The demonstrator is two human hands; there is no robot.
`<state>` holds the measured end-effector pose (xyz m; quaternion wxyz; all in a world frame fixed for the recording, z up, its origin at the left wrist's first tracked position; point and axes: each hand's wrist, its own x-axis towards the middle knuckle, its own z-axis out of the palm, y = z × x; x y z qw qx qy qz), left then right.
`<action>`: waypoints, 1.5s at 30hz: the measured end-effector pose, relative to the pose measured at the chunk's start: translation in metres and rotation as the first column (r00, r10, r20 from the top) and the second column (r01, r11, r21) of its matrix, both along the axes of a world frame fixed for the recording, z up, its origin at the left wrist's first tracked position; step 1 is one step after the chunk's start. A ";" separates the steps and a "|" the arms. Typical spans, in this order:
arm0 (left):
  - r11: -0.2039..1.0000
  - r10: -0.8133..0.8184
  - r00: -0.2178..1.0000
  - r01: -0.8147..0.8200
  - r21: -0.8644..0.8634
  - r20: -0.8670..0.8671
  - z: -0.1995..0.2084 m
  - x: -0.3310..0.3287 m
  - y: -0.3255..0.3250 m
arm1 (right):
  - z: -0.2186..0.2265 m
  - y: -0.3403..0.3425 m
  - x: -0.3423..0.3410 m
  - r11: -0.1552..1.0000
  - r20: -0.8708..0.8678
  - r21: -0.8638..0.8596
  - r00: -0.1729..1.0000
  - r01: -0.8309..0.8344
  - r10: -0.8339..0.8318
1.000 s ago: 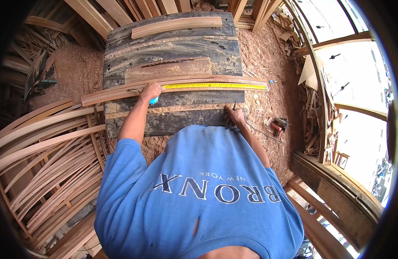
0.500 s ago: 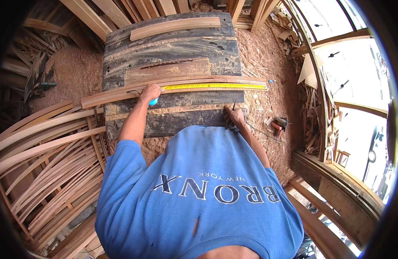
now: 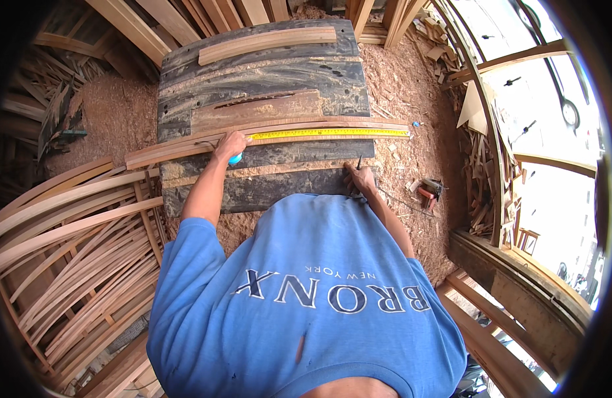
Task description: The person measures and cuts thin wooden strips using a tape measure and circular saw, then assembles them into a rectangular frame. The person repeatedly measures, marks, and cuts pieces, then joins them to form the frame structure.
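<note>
We have the left hand (image 3: 231, 144) clamped on the tape measure (image 3: 329, 133), its blade along the long wood strips (image 3: 161, 154) crossing the dark bench (image 3: 263, 191) left to right. Right hand (image 3: 361, 179), near right, seems to pinch a dark pencil-like tool (image 3: 360, 160); too small to confirm. Strips look light, stiffish: we'd grip mid-length. Blade may kink; hold its case.

curved wooden strips (image 3: 87, 272) — stacked left | red-and-dark object (image 3: 429, 192), possibly a power tool — on shavings (image 3: 409, 93) | offcuts (image 3: 482, 189) right
</note>
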<state>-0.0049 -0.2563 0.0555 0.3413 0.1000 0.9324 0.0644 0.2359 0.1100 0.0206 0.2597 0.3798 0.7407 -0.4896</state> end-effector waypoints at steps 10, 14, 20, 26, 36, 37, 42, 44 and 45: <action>0.998 -0.037 0.998 0.039 0.039 -0.044 0.001 0.003 -0.001 | 0.006 0.000 -0.002 1.000 0.056 -0.005 0.998 -0.001 0.001; 0.996 -0.083 0.995 0.084 0.022 -0.057 0.009 0.005 0.002 | 0.005 -0.001 0.000 1.000 0.011 -0.008 1.000 0.005 -0.005; 0.998 -0.055 0.998 0.056 0.021 -0.038 0.008 0.007 -0.001 | 0.005 -0.002 0.002 0.993 0.012 -0.074 0.996 0.087 -0.086; 0.985 -0.123 0.980 0.139 0.098 -0.158 -0.005 0.008 -0.009 | 0.008 0.000 0.008 0.985 -0.031 -0.118 0.991 0.123 -0.127; 0.994 -0.091 0.992 0.096 0.053 -0.091 0.010 0.011 -0.005 | -0.020 0.000 0.005 0.991 -0.001 0.004 0.991 0.130 -0.130; 0.993 -0.096 0.991 0.102 0.057 -0.093 0.010 0.011 -0.005 | -0.019 -0.002 0.007 0.991 -0.009 0.028 0.992 0.127 -0.127; 0.995 -0.081 0.996 0.083 0.046 -0.048 0.007 0.007 -0.006 | 0.000 0.004 0.008 0.995 -0.015 -0.076 0.997 0.070 -0.071; 0.995 -0.087 0.995 0.089 0.052 -0.039 0.003 0.005 -0.008 | 0.010 0.006 0.007 0.995 -0.046 -0.103 0.999 0.014 -0.019; 0.995 -0.092 0.995 0.093 0.024 -0.026 0.001 0.004 -0.009 | 0.014 0.006 0.006 0.991 -0.037 -0.128 0.998 0.044 -0.049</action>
